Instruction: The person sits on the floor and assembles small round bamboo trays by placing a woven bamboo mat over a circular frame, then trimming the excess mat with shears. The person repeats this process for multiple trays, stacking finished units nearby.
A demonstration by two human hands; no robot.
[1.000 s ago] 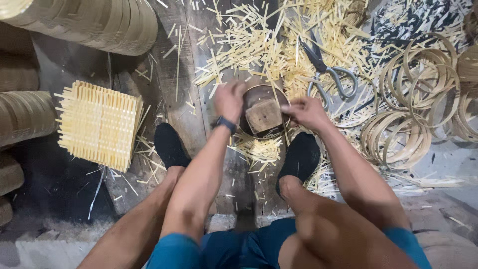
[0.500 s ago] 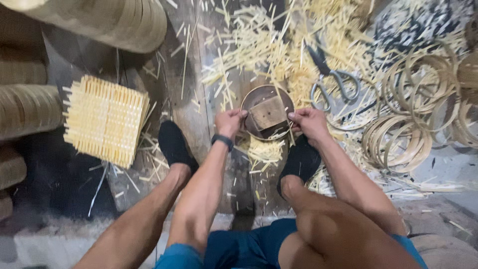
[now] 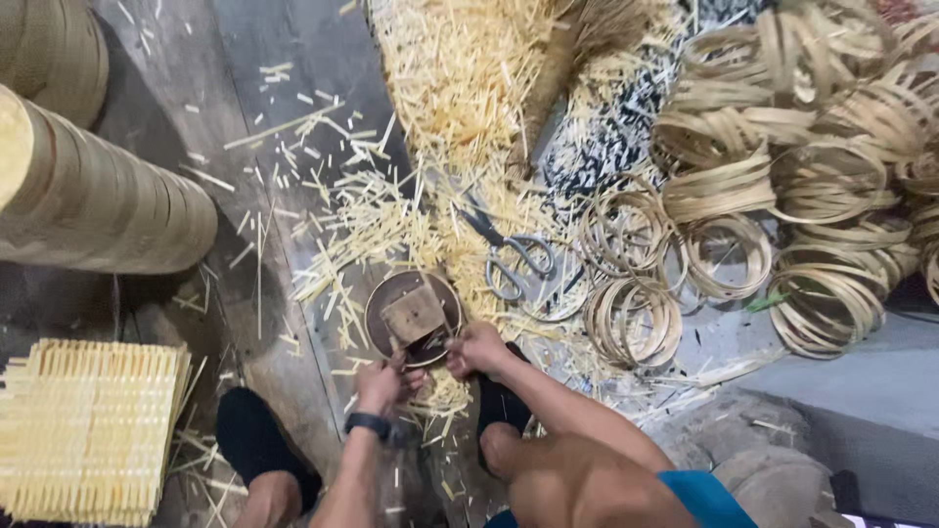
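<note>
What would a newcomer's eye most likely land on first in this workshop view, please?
Probably the heap of pale bamboo offcuts spilling down the middle of the floor, and the pile of bamboo hoops at the right. Below the offcuts, the left hand and right hand meet at a dark round mould, with scissors lying just beyond it and a woven bamboo mat at the lower left.

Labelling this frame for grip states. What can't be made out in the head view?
- Left hand: fingers curl under the round dark disc; grip hidden.
- Right hand: fingertips at the disc rim, contact blurred.
- Square block on the disc: whether fixed or loose, unclear.
- Scissors: blade tips buried in bamboo offcuts.
- Woven mat stack: cut off by left and bottom edges.
</note>
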